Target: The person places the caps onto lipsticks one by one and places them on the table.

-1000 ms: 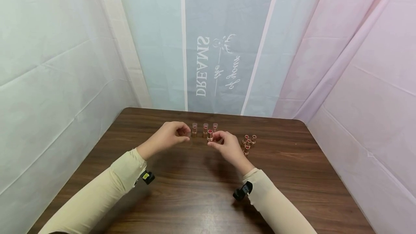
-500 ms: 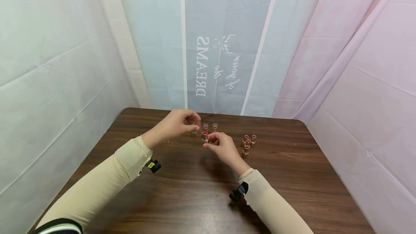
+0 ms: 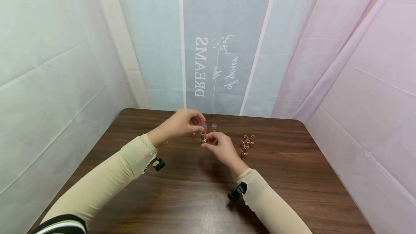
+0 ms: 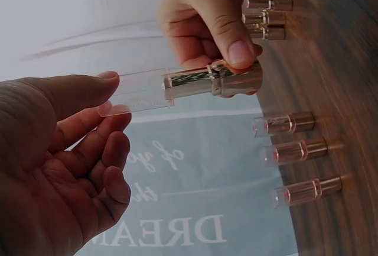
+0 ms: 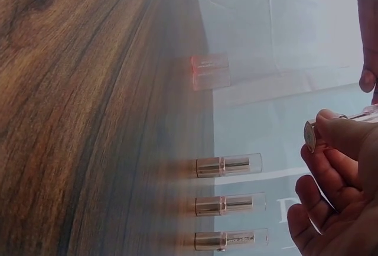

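My right hand (image 3: pixel 225 151) pinches a rose-gold lipstick tube (image 3: pixel 203 138) by its base, red tip up, above the table. My left hand (image 3: pixel 178 127) holds a clear cap (image 4: pixel 142 90) between thumb and fingers; in the left wrist view the cap's open end meets the top of the tube (image 4: pixel 192 81). Behind the hands stand three capped lipsticks, one of them (image 5: pixel 227 165) plain in the right wrist view; my left hand partly hides them in the head view.
Several uncapped lipsticks (image 3: pixel 245 150) stand grouped on the wooden table (image 3: pixel 292 176), right of my right hand. Clear caps (image 5: pixel 211 71) stand to the left, near my left forearm. A printed curtain (image 3: pixel 227 17) hangs behind the table.
My left hand has moved right and up, bringing a clear cap over the tube. My right hand has shifted slightly left with the lipstick.
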A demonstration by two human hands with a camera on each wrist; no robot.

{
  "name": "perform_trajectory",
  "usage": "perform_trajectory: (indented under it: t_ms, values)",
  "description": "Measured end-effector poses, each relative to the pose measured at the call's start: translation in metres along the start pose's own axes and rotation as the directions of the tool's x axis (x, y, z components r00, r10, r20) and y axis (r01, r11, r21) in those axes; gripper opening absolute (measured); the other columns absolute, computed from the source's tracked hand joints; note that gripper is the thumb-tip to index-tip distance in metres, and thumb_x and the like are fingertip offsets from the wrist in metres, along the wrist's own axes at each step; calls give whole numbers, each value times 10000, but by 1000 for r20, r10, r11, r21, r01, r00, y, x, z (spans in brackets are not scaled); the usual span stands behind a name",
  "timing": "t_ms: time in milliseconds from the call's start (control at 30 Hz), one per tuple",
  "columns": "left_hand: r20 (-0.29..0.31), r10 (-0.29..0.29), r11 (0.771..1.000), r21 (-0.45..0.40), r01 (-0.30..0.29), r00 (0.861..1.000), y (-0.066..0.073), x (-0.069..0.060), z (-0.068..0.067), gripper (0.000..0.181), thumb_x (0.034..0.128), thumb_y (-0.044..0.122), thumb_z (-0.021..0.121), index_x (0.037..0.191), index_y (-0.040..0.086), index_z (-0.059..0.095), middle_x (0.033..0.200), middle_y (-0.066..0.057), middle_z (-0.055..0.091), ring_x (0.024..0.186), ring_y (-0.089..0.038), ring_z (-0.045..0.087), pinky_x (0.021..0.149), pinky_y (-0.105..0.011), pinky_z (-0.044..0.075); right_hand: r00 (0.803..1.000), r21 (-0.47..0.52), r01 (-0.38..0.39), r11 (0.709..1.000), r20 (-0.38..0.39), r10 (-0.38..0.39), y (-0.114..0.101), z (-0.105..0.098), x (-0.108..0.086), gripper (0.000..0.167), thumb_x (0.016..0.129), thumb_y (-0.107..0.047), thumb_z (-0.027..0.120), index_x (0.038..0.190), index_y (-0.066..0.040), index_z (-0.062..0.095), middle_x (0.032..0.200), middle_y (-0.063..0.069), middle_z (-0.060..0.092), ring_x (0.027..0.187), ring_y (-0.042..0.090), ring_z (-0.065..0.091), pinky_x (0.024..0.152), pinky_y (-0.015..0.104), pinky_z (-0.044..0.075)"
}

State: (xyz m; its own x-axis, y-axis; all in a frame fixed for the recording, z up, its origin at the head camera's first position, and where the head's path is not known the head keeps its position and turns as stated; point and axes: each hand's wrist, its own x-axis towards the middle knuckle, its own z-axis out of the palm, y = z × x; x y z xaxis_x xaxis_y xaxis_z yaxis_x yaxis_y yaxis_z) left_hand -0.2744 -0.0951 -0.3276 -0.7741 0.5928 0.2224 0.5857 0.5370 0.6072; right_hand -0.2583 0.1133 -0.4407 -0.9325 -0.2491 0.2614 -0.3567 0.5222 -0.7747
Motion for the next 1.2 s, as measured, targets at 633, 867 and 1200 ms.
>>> perform_trajectory:
  t_ms: [633, 867, 1200]
  values:
    - [58, 4, 1000, -11, -3, 998, -5, 3, 12, 117, 903, 118, 795, 998, 118, 727, 890, 49, 721, 819, -75, 676, 695, -257, 566, 999, 28, 10, 1000, -49, -8, -4, -1, -2, 150, 872, -226, 837, 988, -198, 747, 929, -46, 676, 798, 142, 610, 677, 281, 517]
    - [40, 15, 999, 32, -16, 999, -7, 3, 16, 99, 904, 122, 795, 972, 132, 725, 877, 58, 716, 811, -66, 675, 705, -256, 562, 999, 27, 0, 1000, -53, 1, -4, 0, -2, 143, 876, -214, 833, 988, -193, 747, 941, -37, 671, 814, 152, 611, 690, 286, 515]
    - [33, 21, 999, 44, -22, 999, -10, 3, 20, 89, 912, 103, 785, 973, 123, 723, 884, 49, 712, 801, -58, 659, 708, -249, 553, 998, -29, 23, 999, -63, -25, -4, 0, -3, 144, 875, -212, 833, 988, -187, 748, 962, -39, 663, 842, 122, 578, 725, 297, 507]
